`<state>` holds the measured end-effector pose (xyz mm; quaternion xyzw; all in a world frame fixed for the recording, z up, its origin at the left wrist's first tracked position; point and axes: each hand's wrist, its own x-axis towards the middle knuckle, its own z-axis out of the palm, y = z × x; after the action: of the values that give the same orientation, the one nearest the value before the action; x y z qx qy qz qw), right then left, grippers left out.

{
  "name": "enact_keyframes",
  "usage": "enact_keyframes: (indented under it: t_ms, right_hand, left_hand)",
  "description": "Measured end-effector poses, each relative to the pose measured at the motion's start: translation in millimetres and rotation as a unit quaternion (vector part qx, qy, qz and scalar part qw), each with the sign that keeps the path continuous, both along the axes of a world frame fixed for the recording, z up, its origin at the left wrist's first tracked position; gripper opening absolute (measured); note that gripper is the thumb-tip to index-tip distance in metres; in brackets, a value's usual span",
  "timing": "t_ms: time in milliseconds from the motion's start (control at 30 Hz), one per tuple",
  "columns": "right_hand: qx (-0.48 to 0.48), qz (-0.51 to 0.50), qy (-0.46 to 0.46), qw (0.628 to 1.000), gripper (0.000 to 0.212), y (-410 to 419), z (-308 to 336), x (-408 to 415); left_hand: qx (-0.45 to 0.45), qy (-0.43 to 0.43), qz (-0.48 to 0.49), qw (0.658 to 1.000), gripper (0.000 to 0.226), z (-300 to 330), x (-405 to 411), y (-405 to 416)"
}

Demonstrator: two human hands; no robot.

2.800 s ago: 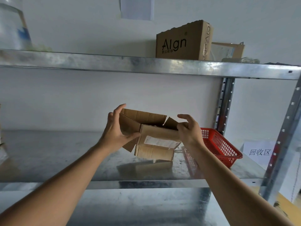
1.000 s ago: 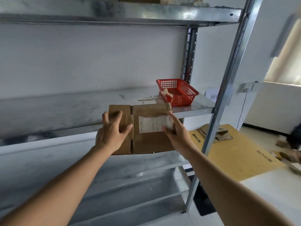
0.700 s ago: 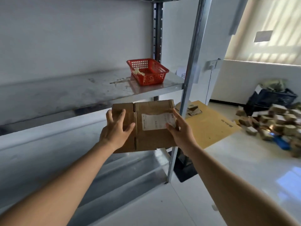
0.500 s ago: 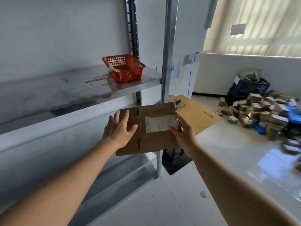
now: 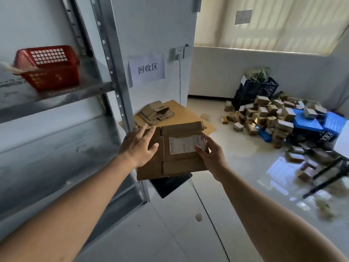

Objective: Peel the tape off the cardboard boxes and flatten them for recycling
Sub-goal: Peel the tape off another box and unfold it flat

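A flattened cardboard box (image 5: 175, 154) is held in the air in front of the person, over the white floor (image 5: 188, 224) and just to the right of a metal shelf rack (image 5: 113, 59). It has a white paper label (image 5: 186, 144) on its upper face.

The left hand (image 5: 138, 146) lies flat on the left part of the box, with the fingers (image 5: 149, 132) straight and a little spread; they press on the cardboard and do not curl around it. The right hand (image 5: 211, 154) holds the right edge of the box: its thumb (image 5: 200, 149) lies on the label and the other fingers go around the edge, mostly hidden.

Behind the box, on the floor, there is a big brown cardboard sheet (image 5: 188, 114) with a small pile of flattened boxes (image 5: 155, 112) on it. Above it, on the wall, hangs a white paper sign (image 5: 147, 69) with three characters. A red plastic basket (image 5: 49, 67) stands on a shelf at the left. Far to the right, many small boxes (image 5: 268, 114) lie in a heap beside blue crates (image 5: 319, 123).
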<state>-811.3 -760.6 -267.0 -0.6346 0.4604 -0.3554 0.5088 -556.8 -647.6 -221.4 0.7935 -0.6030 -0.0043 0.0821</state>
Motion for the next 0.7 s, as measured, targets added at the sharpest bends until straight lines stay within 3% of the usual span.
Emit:
enact_keyframes:
  t_ms: [300, 533, 700]
  right_hand:
    - [0.025, 0.008, -0.012, 1.0, 0.06, -143, -28, -29]
    - [0.033, 0.035, 0.011, 0.999, 0.06, -263, -58, 23]
    - [0.07, 0.046, 0.012, 0.996, 0.073, -348, -71, 87]
  left_hand:
    - [0.017, 0.021, 0.02, 0.999, 0.067, -14, -23, -134]
    - [0.023, 0.046, 0.04, 0.998, 0.066, -42, 21, -253]
    - [0.05, 0.078, 0.061, 0.994, 0.067, -68, 74, -337]
